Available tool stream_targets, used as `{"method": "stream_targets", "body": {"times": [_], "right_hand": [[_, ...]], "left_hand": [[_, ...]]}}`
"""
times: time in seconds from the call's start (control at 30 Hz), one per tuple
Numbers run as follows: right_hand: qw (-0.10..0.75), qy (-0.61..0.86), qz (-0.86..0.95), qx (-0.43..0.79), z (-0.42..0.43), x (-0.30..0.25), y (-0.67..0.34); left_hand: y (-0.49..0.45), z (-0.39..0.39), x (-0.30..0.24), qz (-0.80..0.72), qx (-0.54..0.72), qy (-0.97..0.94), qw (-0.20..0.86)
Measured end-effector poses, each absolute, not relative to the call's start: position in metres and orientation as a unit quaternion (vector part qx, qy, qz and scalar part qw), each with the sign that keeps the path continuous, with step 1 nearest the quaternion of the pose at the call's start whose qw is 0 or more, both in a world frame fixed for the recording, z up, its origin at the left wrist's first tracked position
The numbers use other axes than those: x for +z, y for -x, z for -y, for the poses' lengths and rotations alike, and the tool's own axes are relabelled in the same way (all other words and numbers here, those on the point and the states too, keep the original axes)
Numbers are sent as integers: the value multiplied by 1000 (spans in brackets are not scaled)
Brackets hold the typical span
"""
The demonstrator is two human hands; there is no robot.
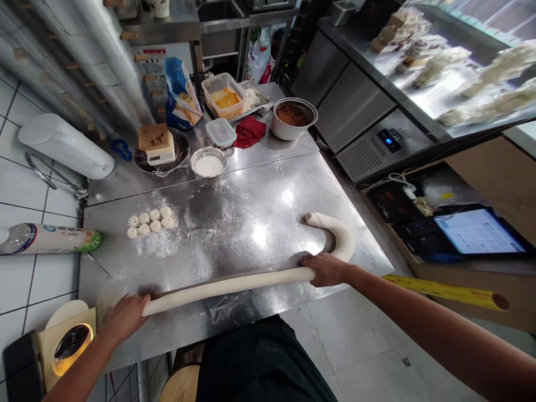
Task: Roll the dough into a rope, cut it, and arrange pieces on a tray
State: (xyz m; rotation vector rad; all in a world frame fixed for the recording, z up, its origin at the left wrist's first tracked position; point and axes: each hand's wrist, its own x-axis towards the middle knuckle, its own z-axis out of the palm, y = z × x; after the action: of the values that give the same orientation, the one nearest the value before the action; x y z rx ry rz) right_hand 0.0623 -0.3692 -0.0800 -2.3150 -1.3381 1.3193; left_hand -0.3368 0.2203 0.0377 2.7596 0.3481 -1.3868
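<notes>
— Gripping how, exactly?
— Left hand [125, 315] is curled over the near-left end of the long pale dough rope [230, 285]. Right hand [326, 269] sits further along, knuckles up and fingers bent over the top. Both are loosely closed on it, but I cannot tell whether the fingers reach underneath.
— And the dough itself?
— Smooth, off-white and even in thickness, it runs along the front edge of the stainless steel table [251, 212]. Past the right hand it thickens and hooks back by the right edge.
— Containers?
— Toward the back edge there is a small round steel bowl [208, 163] of white flour. A white round bowl [293, 116] holds dark reddish-brown filling, and a clear plastic tub [224, 96] holds something orange-yellow. Near the left edge, small dough balls [151, 222] sit on scattered flour.
</notes>
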Motion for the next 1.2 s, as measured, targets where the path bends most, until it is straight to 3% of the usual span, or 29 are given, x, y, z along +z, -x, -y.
{"method": "stream_targets", "body": {"times": [0.17,0.3,0.4,0.5,0.6,0.7,0.8,1.0,1.2], "right_hand": [[50,784,430,446,393,-87,-69],[45,773,413,480,398,-94,-81],[68,777,400,481,397,-99,-94],[99,815,392,415,397,-100,-84],[148,895,333,257,391,-92,-24],[198,905,344,151,355,-77,70],[205,852,443,189,282,-67,136],[212,886,381,158,142,-72,97],[209,837,481,155,209,-73,126]], "left_hand": [[347,-220,44,-137,-476,-868,-19],[364,-217,44,-97,-412,-903,-75],[383,-221,39,-89,-378,-920,-58],[399,-220,28,-98,-340,-934,-55],[406,-188,18,-149,-259,-951,-78],[395,-119,11,-163,-163,-972,-49],[354,-60,0,-115,-139,-983,20],[251,-103,-12,-183,-79,-980,10],[358,-105,1,-147,-58,-987,15]]}}
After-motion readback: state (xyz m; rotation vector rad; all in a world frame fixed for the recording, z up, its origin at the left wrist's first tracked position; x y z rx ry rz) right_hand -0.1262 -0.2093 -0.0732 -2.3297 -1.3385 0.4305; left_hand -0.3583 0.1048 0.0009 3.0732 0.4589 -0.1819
